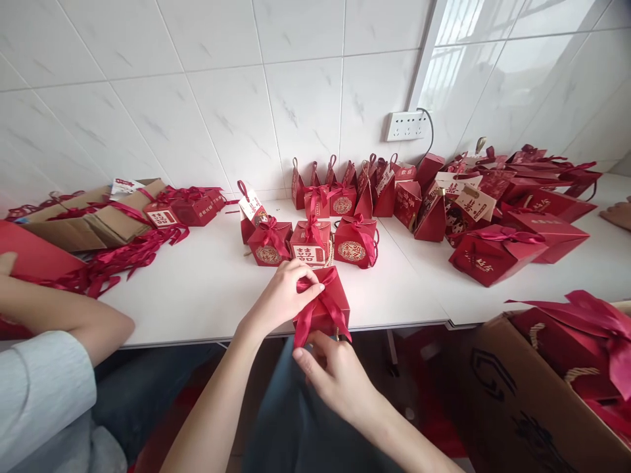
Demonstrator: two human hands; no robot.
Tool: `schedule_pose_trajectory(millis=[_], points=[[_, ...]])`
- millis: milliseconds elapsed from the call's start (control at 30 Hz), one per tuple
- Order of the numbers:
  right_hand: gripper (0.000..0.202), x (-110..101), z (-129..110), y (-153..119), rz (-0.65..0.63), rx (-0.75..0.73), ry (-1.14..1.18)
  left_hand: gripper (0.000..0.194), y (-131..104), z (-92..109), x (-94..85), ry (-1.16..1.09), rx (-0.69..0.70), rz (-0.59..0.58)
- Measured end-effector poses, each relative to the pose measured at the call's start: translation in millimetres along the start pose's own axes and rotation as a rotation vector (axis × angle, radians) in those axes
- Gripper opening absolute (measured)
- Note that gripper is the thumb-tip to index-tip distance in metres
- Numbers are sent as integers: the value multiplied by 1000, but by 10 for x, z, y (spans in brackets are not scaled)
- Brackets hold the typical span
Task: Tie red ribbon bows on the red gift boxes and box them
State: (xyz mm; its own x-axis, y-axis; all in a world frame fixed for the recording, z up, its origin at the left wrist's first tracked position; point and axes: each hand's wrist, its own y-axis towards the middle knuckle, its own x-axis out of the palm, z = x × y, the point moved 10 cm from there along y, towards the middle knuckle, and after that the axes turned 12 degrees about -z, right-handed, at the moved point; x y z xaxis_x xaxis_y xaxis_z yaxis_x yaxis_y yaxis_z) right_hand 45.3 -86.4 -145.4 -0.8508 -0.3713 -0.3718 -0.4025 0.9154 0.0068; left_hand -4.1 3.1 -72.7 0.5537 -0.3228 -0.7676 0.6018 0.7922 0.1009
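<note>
A small red gift box [337,290] stands at the table's front edge, with a satin ribbon [306,318] tied on top in a bow. My left hand [282,292] comes over the box from the left, its thumb and forefinger closed on the ribbon near the knot. Just below the box, my right hand [338,371] is curled with thumb and forefinger together at the hanging ribbon end. Part of the box's lower front is hidden by that hand and the ribbon tails. Directly behind stands a red box with a white double-happiness label [305,255], between two bow-tied boxes.
Several upright red boxes [363,197] line the tiled wall. More red boxes [493,253] crowd the right. Leftward are an open cardboard box [83,230] and loose ribbons [142,253], beside another person's arm [64,305]. A large carton [517,394] stands at lower right.
</note>
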Motion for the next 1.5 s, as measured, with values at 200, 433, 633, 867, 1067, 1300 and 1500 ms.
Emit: schedule_pose_trajectory(millis=[200,433,633,867,1067,1300,1500], points=[[40,55,72,122,-18,75,400,14,0,-8,-5,-21,-4,2],[37,-28,41,25,-39,-6,347,16,19,-31,5,-25,20,3],[33,-42,-19,-71,-115,9,192,16,14,-22,4,-33,3,-16],[39,-579,-203,-270,-301,63,181,20,-180,-96,-264,-188,27,267],[30,-1406,-201,185,217,-218,-125,32,-401,-431,-153,-282,-275,306],[24,-1222,-101,500,142,-246,-153,27,-412,-456,11,-456,-250,236],[31,-1212,-44,458,136,-146,34,26,-407,-436,0,-506,-162,243]])
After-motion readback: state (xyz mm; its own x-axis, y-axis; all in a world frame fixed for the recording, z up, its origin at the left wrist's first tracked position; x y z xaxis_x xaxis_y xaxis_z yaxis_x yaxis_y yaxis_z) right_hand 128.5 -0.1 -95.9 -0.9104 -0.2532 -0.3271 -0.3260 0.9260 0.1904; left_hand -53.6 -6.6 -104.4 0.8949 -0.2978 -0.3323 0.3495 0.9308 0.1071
